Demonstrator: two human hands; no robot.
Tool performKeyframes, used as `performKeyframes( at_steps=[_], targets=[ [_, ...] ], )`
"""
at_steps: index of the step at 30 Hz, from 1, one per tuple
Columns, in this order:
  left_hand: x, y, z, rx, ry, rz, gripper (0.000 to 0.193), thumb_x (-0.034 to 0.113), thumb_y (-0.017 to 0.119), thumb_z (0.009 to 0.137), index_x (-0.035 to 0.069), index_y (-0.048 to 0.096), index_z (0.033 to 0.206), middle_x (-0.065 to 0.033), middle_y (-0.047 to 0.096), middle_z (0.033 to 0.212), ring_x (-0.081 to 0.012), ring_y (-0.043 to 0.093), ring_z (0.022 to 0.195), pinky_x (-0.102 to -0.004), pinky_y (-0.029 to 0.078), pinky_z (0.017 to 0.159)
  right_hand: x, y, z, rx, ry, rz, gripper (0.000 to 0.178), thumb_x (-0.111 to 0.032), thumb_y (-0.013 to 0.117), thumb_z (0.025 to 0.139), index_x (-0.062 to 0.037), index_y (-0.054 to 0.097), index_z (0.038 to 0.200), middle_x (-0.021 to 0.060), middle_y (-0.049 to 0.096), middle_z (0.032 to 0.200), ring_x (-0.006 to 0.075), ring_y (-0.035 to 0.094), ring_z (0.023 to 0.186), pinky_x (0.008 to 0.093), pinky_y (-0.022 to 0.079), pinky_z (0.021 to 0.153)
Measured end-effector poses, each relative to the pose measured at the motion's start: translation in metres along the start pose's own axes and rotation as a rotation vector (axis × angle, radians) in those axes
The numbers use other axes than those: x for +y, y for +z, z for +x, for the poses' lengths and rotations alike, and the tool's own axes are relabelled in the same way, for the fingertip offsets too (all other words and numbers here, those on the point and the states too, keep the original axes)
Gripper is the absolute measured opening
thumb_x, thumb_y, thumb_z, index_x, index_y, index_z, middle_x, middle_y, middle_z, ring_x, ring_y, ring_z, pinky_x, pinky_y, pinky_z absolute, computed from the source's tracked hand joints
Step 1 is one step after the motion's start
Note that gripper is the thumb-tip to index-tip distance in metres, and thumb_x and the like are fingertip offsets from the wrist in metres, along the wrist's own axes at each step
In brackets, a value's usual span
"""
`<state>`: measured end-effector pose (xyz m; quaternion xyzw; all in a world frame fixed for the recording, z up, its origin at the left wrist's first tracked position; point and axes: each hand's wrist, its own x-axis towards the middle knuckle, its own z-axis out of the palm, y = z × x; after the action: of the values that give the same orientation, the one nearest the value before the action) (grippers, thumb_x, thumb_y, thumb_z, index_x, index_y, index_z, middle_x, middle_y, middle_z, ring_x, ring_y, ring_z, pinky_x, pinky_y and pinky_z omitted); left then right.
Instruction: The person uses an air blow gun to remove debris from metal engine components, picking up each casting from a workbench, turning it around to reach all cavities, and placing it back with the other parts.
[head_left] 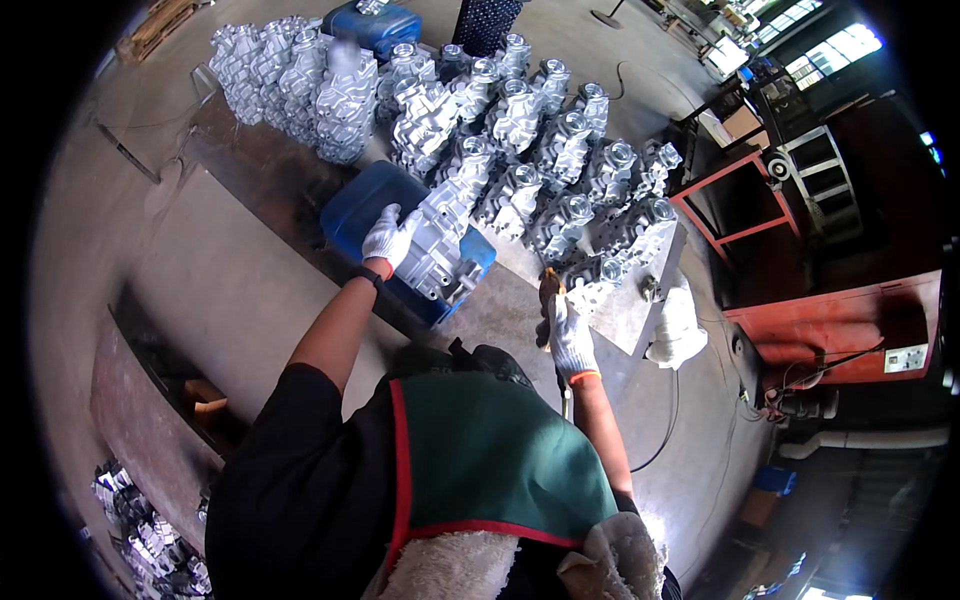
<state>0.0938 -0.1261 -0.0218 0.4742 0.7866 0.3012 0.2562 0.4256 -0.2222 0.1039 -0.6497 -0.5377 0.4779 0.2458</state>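
A silver metal casting lies tilted on a blue plastic drum in front of me. My left hand, in a white glove, grips the casting's left side. To the right, my gloved right hand is closed around a dark handheld tool with an orange-brown part near its top. A thin hose or cable runs down beside that wrist. The tool is apart from the casting, and its exact kind is partly hidden by the hand.
Rows of similar castings stand close beyond the drum, with more stacked at the far left. A second blue drum is behind them. A white wrapped bundle and a red metal frame are at the right.
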Motion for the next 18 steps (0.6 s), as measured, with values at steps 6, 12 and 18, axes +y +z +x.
performKeyframes(
  at_steps=[6, 12, 18],
  targets=[
    [0.01, 0.01, -0.003, -0.094, -0.149, 0.245, 0.071, 0.067, 0.034, 0.086, 0.009, 0.044, 0.127, -0.0207, 0.057, 0.119, -0.0354, 0.058, 0.106, -0.0455, 0.047, 0.087, 0.011, -0.04, -0.072, -0.209, 0.298, 0.538, 0.06, -0.057, 0.046, 0.09, 0.0011, 0.059, 0.1, 0.0109, 0.062, 0.074, 0.0188, 0.059, 0.057, 0.0312, 0.049, 0.052],
    [0.031, 0.005, -0.007, -0.144, -0.219, 0.281, 0.069, 0.063, 0.029, 0.089, 0.006, 0.054, 0.118, -0.02, 0.059, 0.116, -0.0357, 0.057, 0.107, -0.0466, 0.046, 0.089, 0.023, -0.031, -0.022, -0.002, 0.302, 0.387, 0.061, -0.056, 0.043, 0.091, 0.0023, 0.059, 0.095, 0.0105, 0.06, 0.069, 0.0185, 0.06, 0.057, 0.0311, 0.049, 0.054],
    [0.013, -0.003, 0.03, -0.143, -0.191, 0.291, 0.073, 0.065, 0.028, 0.089, 0.003, 0.061, 0.106, -0.0235, 0.06, 0.11, -0.0383, 0.056, 0.106, -0.047, 0.044, 0.09, 0.017, -0.04, -0.042, -0.281, 0.302, 0.607, 0.061, -0.058, 0.044, 0.09, -0.0053, 0.047, 0.122, 0.0107, 0.058, 0.089, 0.0182, 0.057, 0.065, 0.0355, 0.052, 0.056]
  ],
)
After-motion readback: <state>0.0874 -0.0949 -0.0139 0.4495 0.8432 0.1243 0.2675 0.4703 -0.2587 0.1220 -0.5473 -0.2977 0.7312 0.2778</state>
